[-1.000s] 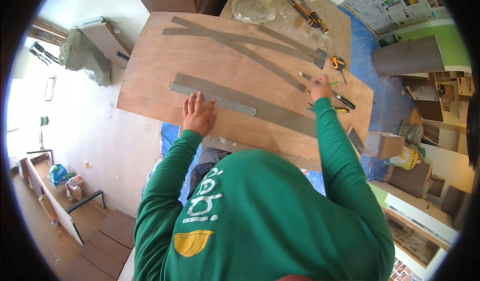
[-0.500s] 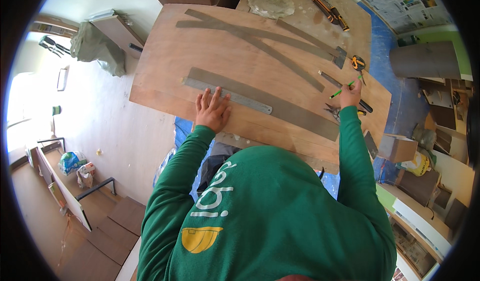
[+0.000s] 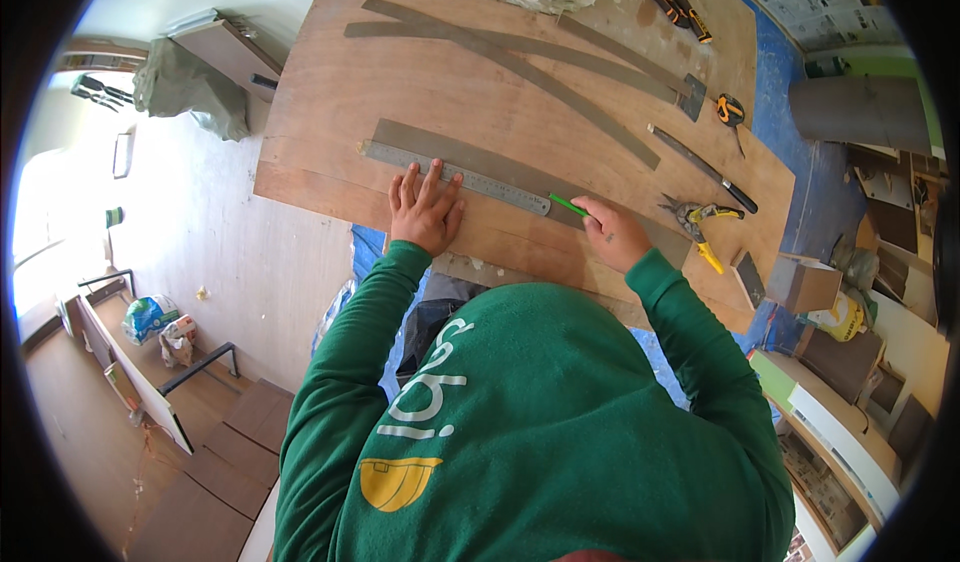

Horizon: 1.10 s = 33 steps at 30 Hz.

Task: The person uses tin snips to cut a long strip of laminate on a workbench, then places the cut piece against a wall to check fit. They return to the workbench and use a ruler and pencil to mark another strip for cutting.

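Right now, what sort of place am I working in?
Most likely a small carpentry or craft workshop. A plywood sheet serves as the worktop, a steel ruler lies under the left hand, and snips and other hand tools sit along the right edge.

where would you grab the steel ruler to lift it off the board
Take the ruler at its bare far-left end, coming from the left. It lies flat on the plywood board; the left hand presses its middle and the right hand with the green pencil works at its right end.
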Each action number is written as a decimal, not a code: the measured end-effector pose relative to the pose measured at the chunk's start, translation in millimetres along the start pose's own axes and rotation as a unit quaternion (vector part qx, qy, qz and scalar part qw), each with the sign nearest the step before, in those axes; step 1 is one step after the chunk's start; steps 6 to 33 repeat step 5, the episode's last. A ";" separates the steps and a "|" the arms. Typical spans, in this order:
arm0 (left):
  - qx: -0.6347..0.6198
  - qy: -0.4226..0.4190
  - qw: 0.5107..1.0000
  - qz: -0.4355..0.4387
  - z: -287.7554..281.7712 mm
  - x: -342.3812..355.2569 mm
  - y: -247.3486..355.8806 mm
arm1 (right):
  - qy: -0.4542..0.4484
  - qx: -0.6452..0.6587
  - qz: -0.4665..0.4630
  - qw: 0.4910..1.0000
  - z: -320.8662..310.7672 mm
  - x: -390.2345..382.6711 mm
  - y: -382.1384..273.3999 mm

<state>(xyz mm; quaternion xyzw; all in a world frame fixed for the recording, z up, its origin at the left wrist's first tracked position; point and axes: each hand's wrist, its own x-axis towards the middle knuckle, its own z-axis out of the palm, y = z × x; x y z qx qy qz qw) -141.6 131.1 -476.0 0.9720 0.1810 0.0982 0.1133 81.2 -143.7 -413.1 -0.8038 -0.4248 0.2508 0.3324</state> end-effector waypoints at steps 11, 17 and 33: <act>-0.002 -0.005 1.000 -0.003 2.1 0.4 -1.4 | -0.034 -0.090 0.030 0.995 -4.9 7.1 -1.0; -0.002 -0.005 1.000 -0.003 2.1 0.4 -1.4 | -0.034 -0.090 0.030 0.995 -4.9 7.1 -1.0; -0.002 -0.005 1.000 -0.003 2.1 0.4 -1.4 | -0.034 -0.090 0.030 0.995 -4.9 7.1 -1.0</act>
